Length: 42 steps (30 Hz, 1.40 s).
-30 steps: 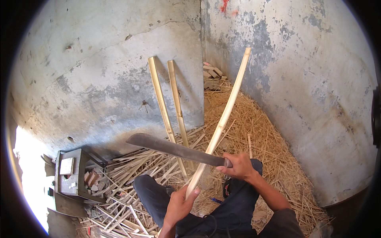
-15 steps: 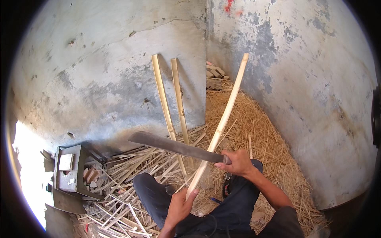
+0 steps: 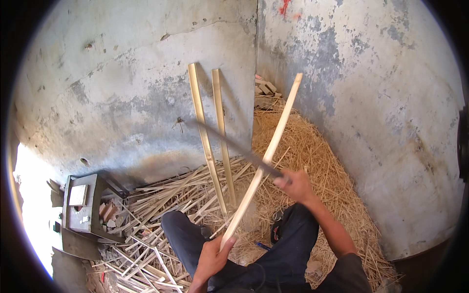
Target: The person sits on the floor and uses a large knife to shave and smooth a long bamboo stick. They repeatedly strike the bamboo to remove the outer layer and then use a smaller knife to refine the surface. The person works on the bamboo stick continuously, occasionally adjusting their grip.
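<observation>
My left hand (image 3: 213, 258) is closed round the lower end of a long pale bamboo strip (image 3: 276, 139), which slants up and away to the right. In my right hand (image 3: 296, 186) is the handle of a long dark machete (image 3: 234, 145). Its blurred blade crosses the strip near the middle and points up to the left; whether it touches the strip I cannot tell. Two more split bamboo pieces, a wider one (image 3: 200, 107) and a narrower one (image 3: 219, 105), lean against the wall ahead.
Loose bamboo strips (image 3: 161, 207) cover the floor at the left, and a heap of straw-like shavings (image 3: 312, 146) fills the corner. A worn dark wooden stool-like frame (image 3: 93, 207) lies at the left. Bricks (image 3: 266, 88) are stacked behind the wall edge. Bare walls (image 3: 391, 122) rise close by.
My right hand has lifted a little, and the machete's tip has swung upward, its blade now blurred. The bamboo strip and my left hand have shifted slightly down and left.
</observation>
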### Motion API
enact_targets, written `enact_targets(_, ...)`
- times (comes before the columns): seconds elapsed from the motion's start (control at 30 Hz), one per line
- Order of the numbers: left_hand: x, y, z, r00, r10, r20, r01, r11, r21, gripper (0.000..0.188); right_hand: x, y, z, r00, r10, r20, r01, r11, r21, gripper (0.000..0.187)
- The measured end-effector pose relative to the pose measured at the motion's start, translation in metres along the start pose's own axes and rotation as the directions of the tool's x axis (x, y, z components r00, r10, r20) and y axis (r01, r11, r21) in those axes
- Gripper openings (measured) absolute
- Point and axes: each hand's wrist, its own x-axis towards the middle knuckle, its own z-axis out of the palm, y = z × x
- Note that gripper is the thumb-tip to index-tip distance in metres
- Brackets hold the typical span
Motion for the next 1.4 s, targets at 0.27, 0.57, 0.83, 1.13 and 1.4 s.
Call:
enact_targets(0.27,-0.003,-0.036,0.003,0.962,-0.070,0.263,0.152,0.940,-0.307,0.050,-0.012,0.004,0.005,0.986,0.142,-0.082,-0.134,0.986,0.100,0.063)
enact_targets(0.57,0.006,-0.017,0.016,0.998,-0.004,0.065,0.011,0.993,-0.113,0.052,-0.024,-0.021,0.026,0.999,-0.048,-0.004,0.048,0.995,0.084,0.064)
enact_targets(0.83,0.010,-0.026,0.019,0.999,0.003,0.048,0.000,0.998,-0.056,0.049,-0.038,-0.038,0.036,0.986,-0.155,0.061,0.154,0.988,0.021,0.062)
enact_targets(1.13,-0.033,-0.040,-0.001,0.996,-0.031,0.080,0.035,0.998,-0.043,0.048,0.005,0.059,-0.001,0.971,0.231,-0.055,-0.229,0.973,0.040,0.071)
enact_targets(1.4,0.001,-0.015,0.007,1.000,0.017,0.023,-0.019,0.997,0.074,0.047,-0.035,-0.029,0.038,0.978,-0.100,0.181,0.112,0.992,-0.055,0.073)
